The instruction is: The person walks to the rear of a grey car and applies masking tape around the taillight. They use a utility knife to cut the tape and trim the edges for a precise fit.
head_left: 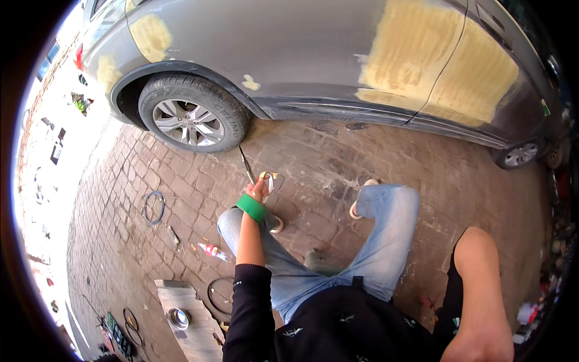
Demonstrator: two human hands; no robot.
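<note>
My left hand [259,189] is closed around a long thin tool [246,165], which points up toward the car's tyre; its exact kind does not show. Beside the fingers hangs a small pale and yellow ring-shaped thing [271,180], perhaps a tape roll. Around my left wrist sits a wide green band [251,207], like a roll of tape. My right arm [479,271] is bent at the right side, and its hand is out of view. Ahead stands a grey car [289,54] with yellowish filler patches [416,48] on its doors and rear panel.
The wheel [192,117] stands on brick paving. To the left lie a coiled blue hose [154,207], a bottle [212,251] with a red label, and a flattened cardboard sheet [193,314] bearing an open round tin [179,318]. A black cable loop [212,295] lies by my left sleeve.
</note>
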